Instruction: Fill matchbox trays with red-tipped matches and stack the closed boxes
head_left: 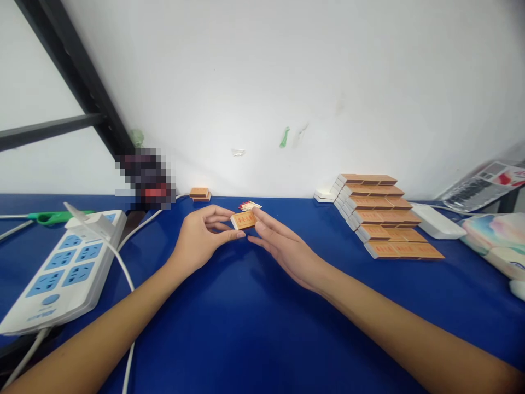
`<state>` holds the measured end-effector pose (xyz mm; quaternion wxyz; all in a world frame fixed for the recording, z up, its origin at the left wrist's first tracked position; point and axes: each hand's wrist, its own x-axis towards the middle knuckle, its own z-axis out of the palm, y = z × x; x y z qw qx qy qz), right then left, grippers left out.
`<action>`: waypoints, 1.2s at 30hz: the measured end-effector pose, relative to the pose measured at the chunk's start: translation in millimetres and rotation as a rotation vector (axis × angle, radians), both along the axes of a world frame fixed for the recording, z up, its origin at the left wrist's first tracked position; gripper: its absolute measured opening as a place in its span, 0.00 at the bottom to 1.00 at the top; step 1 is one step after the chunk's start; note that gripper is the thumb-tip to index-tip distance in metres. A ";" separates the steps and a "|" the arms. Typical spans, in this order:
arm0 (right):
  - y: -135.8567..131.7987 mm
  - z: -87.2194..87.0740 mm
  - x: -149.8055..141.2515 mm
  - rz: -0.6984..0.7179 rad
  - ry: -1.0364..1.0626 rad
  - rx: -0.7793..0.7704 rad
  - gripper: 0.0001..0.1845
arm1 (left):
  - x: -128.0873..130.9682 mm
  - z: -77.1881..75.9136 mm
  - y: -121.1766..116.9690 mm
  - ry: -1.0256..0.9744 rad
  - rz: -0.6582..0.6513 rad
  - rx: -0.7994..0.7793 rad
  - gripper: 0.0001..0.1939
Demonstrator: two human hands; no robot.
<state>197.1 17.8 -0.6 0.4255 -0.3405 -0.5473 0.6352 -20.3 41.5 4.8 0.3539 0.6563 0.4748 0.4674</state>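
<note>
An orange-brown matchbox (244, 220) with red printing sits between my two hands in the middle of the blue table. My left hand (203, 235) curls around its left side, fingers behind it and thumb along the front lower edge. From the right, my right hand (287, 246) reaches in with its fingers stretched out and apart. Its upper fingertips are at the box's right end, and whether they press on it I cannot tell. Just behind the box lies a small heap of red-tipped matches (249, 206), partly hidden by the right fingertips.
On the right stands a stepped stack of matchboxes (377, 219), beside white trays (324, 196). Two matchboxes (200, 193) lie against the wall. A power strip (69, 268) with a white cable is on the left, a white device (438, 221) and a tissue pack (498, 235) far right.
</note>
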 end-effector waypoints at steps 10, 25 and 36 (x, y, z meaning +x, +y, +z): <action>4.6 -3.0 1.0 -0.124 -0.239 0.202 0.43 | 2.7 -1.2 -6.9 0.221 -0.012 0.136 0.21; 16.8 58.9 58.8 -0.431 -0.803 0.800 0.22 | 5.0 -4.1 -14.0 0.502 0.008 0.441 0.22; 34.2 51.8 328.1 -0.603 -1.342 -0.179 0.23 | 2.0 -2.4 -9.0 0.682 -0.084 0.352 0.11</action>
